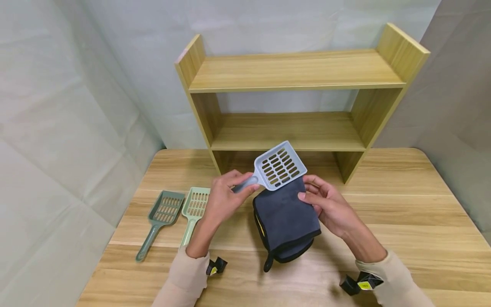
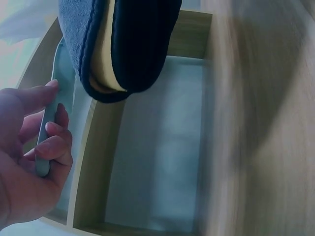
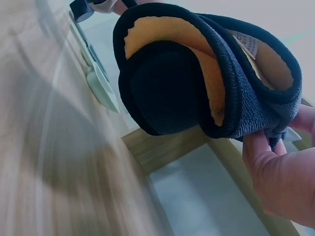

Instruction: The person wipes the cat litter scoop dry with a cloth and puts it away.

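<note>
My left hand (image 1: 226, 196) pinches the handle of a pale blue-grey slotted litter scoop (image 1: 258, 174), whose head points up and to the right. In the left wrist view the fingers curl round the scoop's handle (image 2: 45, 132). My right hand (image 1: 330, 207) grips the upper right edge of a folded dark blue-grey cloth (image 1: 285, 221) with black trim, thumb in front. A yellow lining and a white label show inside the cloth (image 3: 236, 93) in the right wrist view. The scoop's lower edge overlaps the cloth's top in the head view; whether they touch, I cannot tell.
A dark green slotted scoop (image 1: 148, 243) and a light green one (image 1: 189, 232) lie on the wooden table (image 1: 414, 238) at left; the left arm partly covers the second. Behind the hands stands a wooden shelf unit (image 1: 299, 72). Pale cloth walls surround the table.
</note>
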The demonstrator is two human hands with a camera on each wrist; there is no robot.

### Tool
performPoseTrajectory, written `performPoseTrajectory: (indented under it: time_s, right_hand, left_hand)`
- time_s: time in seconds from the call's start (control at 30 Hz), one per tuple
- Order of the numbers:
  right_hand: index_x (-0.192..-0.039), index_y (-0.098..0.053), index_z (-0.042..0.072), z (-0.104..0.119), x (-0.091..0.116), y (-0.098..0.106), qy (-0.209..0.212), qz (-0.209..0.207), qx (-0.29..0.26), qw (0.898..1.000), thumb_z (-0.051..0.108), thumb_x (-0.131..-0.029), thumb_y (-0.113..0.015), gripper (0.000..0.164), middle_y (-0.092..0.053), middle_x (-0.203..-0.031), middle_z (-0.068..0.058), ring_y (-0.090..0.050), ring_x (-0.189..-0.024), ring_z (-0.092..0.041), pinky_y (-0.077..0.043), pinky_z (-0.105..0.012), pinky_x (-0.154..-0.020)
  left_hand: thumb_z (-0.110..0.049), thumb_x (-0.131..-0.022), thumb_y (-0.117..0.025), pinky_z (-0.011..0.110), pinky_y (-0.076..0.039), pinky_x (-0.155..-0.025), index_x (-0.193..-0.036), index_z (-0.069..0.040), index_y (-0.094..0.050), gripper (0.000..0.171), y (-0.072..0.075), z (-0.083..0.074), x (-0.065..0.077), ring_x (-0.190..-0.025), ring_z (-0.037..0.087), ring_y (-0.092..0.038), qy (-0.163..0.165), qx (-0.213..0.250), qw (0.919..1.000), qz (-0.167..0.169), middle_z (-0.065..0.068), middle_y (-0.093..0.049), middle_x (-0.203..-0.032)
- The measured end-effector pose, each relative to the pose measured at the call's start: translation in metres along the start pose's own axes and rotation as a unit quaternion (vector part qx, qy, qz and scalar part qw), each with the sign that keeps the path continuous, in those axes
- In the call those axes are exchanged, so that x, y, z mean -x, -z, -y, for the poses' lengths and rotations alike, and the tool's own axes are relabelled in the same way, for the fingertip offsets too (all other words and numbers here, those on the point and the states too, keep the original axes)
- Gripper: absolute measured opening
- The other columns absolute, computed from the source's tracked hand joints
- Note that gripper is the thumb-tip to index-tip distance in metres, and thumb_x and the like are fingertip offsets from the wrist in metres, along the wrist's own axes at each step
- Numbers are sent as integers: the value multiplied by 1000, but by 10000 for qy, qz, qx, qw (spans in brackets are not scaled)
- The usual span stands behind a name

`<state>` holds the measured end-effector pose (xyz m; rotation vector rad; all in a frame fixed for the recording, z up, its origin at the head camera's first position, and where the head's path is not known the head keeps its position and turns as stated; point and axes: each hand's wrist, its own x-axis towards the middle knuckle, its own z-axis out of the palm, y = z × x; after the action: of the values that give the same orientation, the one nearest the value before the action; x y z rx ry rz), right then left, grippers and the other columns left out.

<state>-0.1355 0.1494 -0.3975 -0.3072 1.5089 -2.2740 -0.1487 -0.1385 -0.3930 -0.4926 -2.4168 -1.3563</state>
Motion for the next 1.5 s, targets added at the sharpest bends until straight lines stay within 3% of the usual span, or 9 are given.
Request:
performPoseTrajectory:
  time_s: [0.4,1.13,1.5]
  right_hand:
    - [-126,-60,15,-2,-1,1,-28,194,60,9998,-5,-104,-58,30,-69,-111,4,-73,-92,-9,-62,-24,-73]
    - [-128,-64,16,14,9,19,246,101,32,9996,-6,-106,-55,32,-72,-111,3,-77,-88,-11,-64,-28,-72]
    - [-125,-62,17,6,0,6,107,-218,65,9997,-4,-104,-60,30,-70,-110,4,-74,-91,-10,-63,-26,-73]
  left_hand:
    - [-16,-89,-90,24,-48,-67,-122,-1,-80,37,2,1,0,-80,17,-63,93,-50,9999,90,11,-78,-96]
    - [-13,-87,-91,23,-41,-63,-120,-1,-81,36,12,2,-1,-74,15,-55,41,-298,9992,281,9,-77,-92]
    - [-14,-88,-90,23,-46,-66,-122,-1,-80,38,11,2,-1,-78,16,-60,122,-223,9995,175,10,-78,-96]
